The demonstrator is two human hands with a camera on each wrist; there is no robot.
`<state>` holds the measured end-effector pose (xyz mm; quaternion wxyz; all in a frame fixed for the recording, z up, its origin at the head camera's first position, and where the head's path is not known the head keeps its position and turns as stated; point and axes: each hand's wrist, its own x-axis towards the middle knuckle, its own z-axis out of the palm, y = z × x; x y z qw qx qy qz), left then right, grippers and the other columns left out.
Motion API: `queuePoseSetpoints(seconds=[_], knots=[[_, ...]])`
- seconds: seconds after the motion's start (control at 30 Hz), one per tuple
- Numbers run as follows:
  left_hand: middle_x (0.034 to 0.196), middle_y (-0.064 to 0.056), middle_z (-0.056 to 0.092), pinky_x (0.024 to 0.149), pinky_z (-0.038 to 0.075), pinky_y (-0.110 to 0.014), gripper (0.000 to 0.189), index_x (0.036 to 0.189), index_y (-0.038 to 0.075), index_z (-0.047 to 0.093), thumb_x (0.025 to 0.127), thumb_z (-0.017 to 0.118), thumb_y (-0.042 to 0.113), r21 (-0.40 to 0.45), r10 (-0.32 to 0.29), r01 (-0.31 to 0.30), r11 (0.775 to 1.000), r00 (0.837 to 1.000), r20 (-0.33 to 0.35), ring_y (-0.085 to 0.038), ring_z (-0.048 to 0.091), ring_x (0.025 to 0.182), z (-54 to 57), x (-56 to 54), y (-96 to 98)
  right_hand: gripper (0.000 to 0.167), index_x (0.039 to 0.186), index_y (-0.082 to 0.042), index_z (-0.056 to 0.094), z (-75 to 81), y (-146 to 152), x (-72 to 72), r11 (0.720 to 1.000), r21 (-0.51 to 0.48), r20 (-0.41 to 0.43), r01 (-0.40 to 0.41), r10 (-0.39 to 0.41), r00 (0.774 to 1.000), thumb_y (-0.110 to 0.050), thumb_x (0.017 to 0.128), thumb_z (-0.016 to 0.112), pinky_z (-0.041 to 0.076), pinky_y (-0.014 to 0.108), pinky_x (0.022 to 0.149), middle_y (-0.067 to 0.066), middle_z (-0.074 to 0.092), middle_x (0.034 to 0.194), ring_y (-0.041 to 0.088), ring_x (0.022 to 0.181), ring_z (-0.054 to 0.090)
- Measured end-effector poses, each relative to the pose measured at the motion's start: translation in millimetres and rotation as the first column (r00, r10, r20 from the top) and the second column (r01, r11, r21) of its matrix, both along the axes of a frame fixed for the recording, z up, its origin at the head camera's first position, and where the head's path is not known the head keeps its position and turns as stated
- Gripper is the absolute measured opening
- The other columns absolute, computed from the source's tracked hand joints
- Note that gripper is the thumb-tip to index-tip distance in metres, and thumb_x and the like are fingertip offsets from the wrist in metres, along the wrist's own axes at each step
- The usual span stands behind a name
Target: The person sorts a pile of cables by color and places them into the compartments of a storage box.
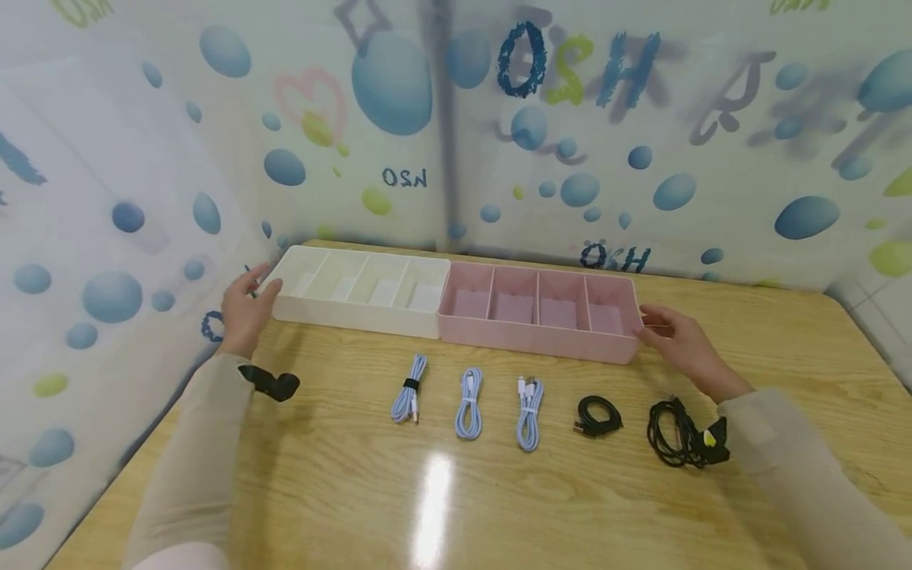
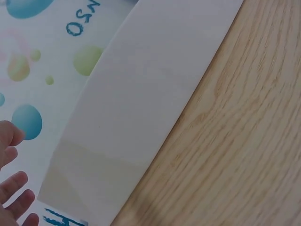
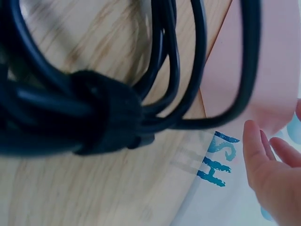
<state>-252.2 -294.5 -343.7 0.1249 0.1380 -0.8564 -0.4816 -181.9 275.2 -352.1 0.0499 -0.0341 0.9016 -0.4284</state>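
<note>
Table [image 1: 321, 491], white tray [image 1: 356, 318], pink tray [image 1: 534, 341], fingers [image 3: 255, 155] beside ends, contact unclear

The person wears long beige sleeves, the left sleeve [image 1: 203, 467] creased, the right sleeve [image 1: 801, 467] smoother. A rounded black attachment [image 1: 269, 383] juts from the left cuff [image 1: 231, 370].

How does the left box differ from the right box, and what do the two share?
Colour: the left box is white; the right box is pink.
Hand: the left hand is at the left box's outer end; the right hand is at the right box's outer end.
Shared: both are long, open-topped and divided into four, and they stand end to end on the wooden table.
</note>
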Motion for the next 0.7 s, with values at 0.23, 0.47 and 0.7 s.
queuePoseSetpoints(seconds=[0.23, 0.47, 0.7], knots=[[0.143, -0.01, 0.023, 0.1, 0.023, -0.044, 0.054, 0.138, 0.014, 0.031, 0.091, 0.044, 0.037, 0.004, -0.001, 0.001, 1.0, 0.999, 0.038, -0.03, 0.023, 0.126, 0.1, -2.8, -10.3, 0.056, 0.135, 0.01, 0.022, -3.9, -2, -0.1, 1.0, -0.007, -0.019, 0.012, -0.013, 1.0, -0.022, 0.095, 0.042, 0.038, 0.05, 0.086, 0.033, 0.036, 0.125, 0.044, 0.112, 0.039], [0.143, -0.011, 0.024, 0.098, 0.028, -0.042, 0.057, 0.139, 0.012, 0.029, 0.09, 0.043, 0.04, 0.021, -0.004, 0.003, 1.0, 0.997, 0.076, -0.03, 0.026, 0.126, -3.4, -7.6, -19.6, 0.054, 0.136, 0.008, 0.022, -7.1, -3, -3.6, 0.998, -0.046, 0.009, 0.042, -0.041, 0.999, -0.022, 0.095, 0.041, 0.039, 0.049, 0.086, 0.032, 0.035, 0.127, 0.043, 0.112, 0.039], [0.141, -0.016, 0.025, 0.098, 0.027, -0.047, 0.058, 0.14, 0.011, 0.025, 0.091, 0.041, 0.039, 0.003, -0.05, 0.05, 0.999, 0.995, 0.088, -0.035, 0.026, 0.125, -9.1, -11.4, -23.8, 0.054, 0.138, 0.005, 0.02, -9.6, -1, -6.6, 0.997, -0.072, 0.036, 0.036, -0.034, 0.999, -0.02, 0.095, 0.041, 0.039, 0.047, 0.086, 0.031, 0.034, 0.128, 0.042, 0.113, 0.038]])
